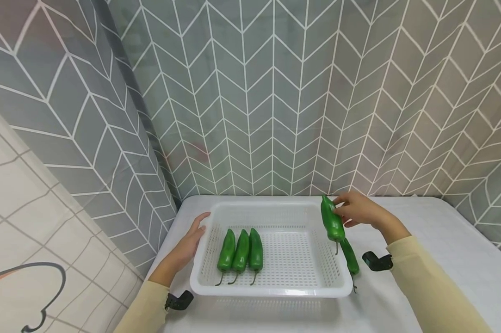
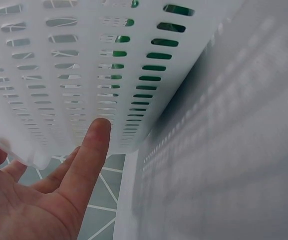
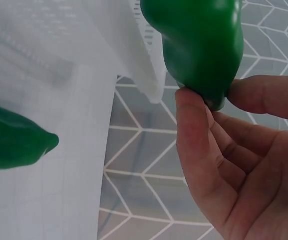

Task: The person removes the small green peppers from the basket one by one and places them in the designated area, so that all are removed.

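Note:
In the head view, my right hand (image 1: 357, 209) pinches a green chili pepper (image 1: 331, 219) above the right rim of a white plastic basket (image 1: 271, 291). Seen from the right wrist, its thumb and fingers close round the pepper's narrow tip. A second green pepper (image 1: 349, 255) lies on the table outside the basket, below that hand, partly covered by the raised pepper and the rim. Three green peppers (image 1: 241, 252) lie side by side at the basket's left. Extended fingers of my left hand (image 1: 188, 243) rest against the basket's left side; one fingertip meets its slotted wall (image 2: 86, 107).
A white-covered table (image 1: 433, 231) carries the basket. Behind it hangs a grey curtain (image 1: 258, 115) with white zigzag lines, which also runs along the left. Black wrist cameras (image 1: 377, 262) sit at both sleeves. White tiles (image 1: 58, 231) show at the left.

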`<state>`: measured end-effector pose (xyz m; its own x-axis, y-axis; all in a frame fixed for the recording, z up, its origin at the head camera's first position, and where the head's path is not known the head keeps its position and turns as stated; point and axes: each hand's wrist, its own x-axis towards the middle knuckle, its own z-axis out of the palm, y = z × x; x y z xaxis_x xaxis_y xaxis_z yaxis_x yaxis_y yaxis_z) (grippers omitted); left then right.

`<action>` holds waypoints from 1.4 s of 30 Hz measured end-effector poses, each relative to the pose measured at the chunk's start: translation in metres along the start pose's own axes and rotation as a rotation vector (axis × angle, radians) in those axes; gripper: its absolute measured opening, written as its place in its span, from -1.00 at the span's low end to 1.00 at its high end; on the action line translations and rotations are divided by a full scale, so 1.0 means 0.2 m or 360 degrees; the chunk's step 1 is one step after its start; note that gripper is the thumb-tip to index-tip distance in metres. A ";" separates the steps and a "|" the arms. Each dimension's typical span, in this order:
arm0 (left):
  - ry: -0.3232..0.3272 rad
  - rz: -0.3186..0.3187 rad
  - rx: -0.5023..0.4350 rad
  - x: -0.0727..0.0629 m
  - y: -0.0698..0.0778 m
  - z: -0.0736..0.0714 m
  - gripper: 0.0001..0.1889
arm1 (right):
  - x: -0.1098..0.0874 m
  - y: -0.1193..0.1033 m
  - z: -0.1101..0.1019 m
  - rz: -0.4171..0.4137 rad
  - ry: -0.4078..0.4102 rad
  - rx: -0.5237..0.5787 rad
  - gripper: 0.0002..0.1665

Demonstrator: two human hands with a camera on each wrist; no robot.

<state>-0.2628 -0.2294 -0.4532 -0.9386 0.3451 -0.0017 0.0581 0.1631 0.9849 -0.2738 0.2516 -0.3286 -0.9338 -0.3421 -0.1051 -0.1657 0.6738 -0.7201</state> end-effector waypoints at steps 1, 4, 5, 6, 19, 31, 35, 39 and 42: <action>-0.0001 -0.0001 0.0002 0.00 0.00 0.00 -0.49 | 0.00 0.01 0.00 0.0007 0.0000 0.0003 -0.46; 0.0001 -0.0011 0.0003 0.00 0.00 0.00 -0.48 | -0.02 0.03 -0.01 0.0016 0.0007 -0.0005 -0.46; -0.0001 -0.0011 0.0007 0.00 0.00 -0.01 -0.48 | -0.02 0.04 -0.01 0.0023 0.0014 -0.0005 -0.46; -0.0001 -0.0012 0.0008 0.00 0.00 -0.01 -0.48 | -0.03 0.05 -0.02 0.0027 0.0019 -0.0008 -0.46; 0.0004 0.0000 0.0005 0.00 0.01 0.00 -0.48 | -0.08 0.15 -0.02 0.0126 0.0030 0.0014 -0.44; -0.0001 0.0008 -0.0002 0.00 0.01 0.00 -0.49 | -0.10 0.25 -0.04 0.0214 0.0031 -0.0051 -0.45; 0.0001 0.0013 -0.0004 0.00 0.00 0.00 -0.48 | -0.10 0.30 -0.03 0.0264 0.0032 -0.0026 -0.45; 0.0003 0.0006 0.0000 0.00 -0.01 0.00 -0.48 | -0.11 0.35 -0.02 0.0309 0.0021 -0.0012 -0.44; 0.0008 0.0012 0.0005 0.00 -0.01 0.00 -0.48 | -0.11 0.38 -0.01 0.0330 0.0018 -0.0006 -0.44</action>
<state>-0.2618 -0.2294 -0.4546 -0.9398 0.3417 0.0068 0.0666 0.1635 0.9843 -0.2665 0.3110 -0.3799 -0.9516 -0.1884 -0.2429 0.0292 0.7312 -0.6815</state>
